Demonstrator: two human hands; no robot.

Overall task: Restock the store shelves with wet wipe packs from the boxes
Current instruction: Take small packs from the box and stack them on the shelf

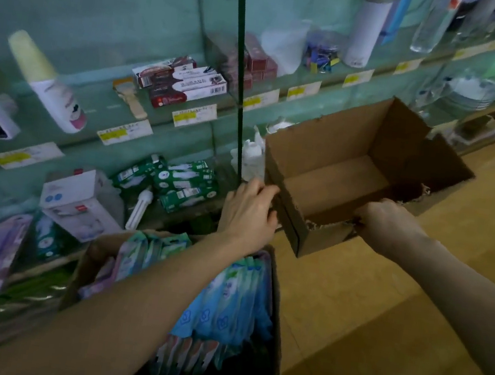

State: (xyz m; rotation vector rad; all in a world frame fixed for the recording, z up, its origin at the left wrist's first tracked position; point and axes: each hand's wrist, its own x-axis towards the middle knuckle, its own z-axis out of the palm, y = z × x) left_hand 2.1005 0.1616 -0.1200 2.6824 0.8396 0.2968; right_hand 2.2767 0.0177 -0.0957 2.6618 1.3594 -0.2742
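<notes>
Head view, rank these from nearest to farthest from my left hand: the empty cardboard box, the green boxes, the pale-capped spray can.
1. empty cardboard box, gripped by the left hand, on its right.
2. green boxes, on the shelf just left.
3. pale-capped spray can, higher shelf, far left.

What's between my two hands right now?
Head view: only the torn near edge of the empty cardboard box lies between left hand and right hand.

Empty box (345,182) right of pack-filled box (276,344), shelves (185,121) behind.
</notes>
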